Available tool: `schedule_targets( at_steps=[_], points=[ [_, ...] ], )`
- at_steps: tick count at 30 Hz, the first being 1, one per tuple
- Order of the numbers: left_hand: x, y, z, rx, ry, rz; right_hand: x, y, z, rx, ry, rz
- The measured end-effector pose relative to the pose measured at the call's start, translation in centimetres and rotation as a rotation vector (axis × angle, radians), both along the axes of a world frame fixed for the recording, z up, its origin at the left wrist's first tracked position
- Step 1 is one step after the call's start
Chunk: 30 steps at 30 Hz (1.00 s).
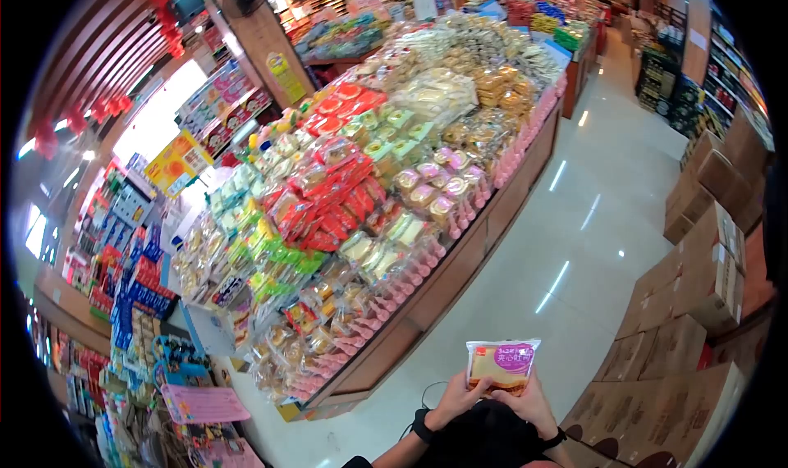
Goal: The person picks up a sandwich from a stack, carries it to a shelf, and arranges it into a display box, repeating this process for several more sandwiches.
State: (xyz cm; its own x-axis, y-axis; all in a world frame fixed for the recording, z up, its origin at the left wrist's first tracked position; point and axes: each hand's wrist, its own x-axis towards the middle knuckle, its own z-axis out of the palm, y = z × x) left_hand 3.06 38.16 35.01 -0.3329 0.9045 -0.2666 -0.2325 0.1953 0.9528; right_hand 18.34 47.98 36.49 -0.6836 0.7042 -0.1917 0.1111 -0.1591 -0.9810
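Observation:
A clear plastic packet of sandwich bread [502,363] with a purple label is held upright in front of my body, low in the head view. My left hand [461,399] grips its lower left side, thumb on the front. On the lower right side, my right hand [527,402] holds it the same way, thumb also across the front. The fingers behind the packet are hidden. Both wrists wear dark bands. The nearest goods are the wrapped snacks [316,330] on the long display counter to the left.
The wooden display counter [492,230] is heaped with packaged snacks and edged in pink trim. Cardboard boxes [698,271] are stacked along the right. Between them runs a shiny tiled aisle [566,246]. Crowded shelves [135,279] stand at the left, with a pink sign [205,404] near the counter's end.

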Motion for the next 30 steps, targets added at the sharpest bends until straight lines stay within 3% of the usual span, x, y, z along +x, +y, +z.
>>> schedule_targets(
  at_steps=[4, 9, 12, 17, 20, 21, 23, 24, 30],
  points=[
    [-0.6, 0.2, 1.0, -0.021, 0.225, 0.082, -1.1, 1.4, -0.9, 0.049, 0.042, 0.067],
    [-1.7, -0.4, 0.5, -0.032, 0.132, 0.251, -3.3, 3.0, -0.1, 0.096, -0.009, 0.281],
    [-2.0, -0.7, 0.6, -0.070, 0.273, 0.305, -3.8, 3.6, -0.4, 0.140, -0.096, 0.408],
    [-3.1, -2.9, 0.5, -0.115, 0.455, 0.435, -6.8, 2.2, -3.7, 0.068, 0.042, 0.503],
    [-3.6, -4.4, -0.7, -0.124, 0.281, 0.610, -9.4, 1.8, -1.2, 0.255, 0.043, 0.576],
    [-4.2, -4.7, -1.6, -0.008, 0.245, 0.672, -9.9, 1.7, -0.9, 0.284, 0.024, 0.571],
    [-5.9, -5.6, -1.5, 0.005, 0.263, 0.697, -11.3, 0.3, -1.4, 0.200, 0.012, 0.539],
    [-6.7, -6.2, -1.4, -0.033, 0.230, 0.699, -12.3, 0.2, -2.0, 0.318, -0.006, 0.599],
    [-13.2, -10.5, -1.7, 0.016, 0.309, 0.651, -19.2, -4.4, -2.6, 0.351, -0.005, 0.534]
  ],
)
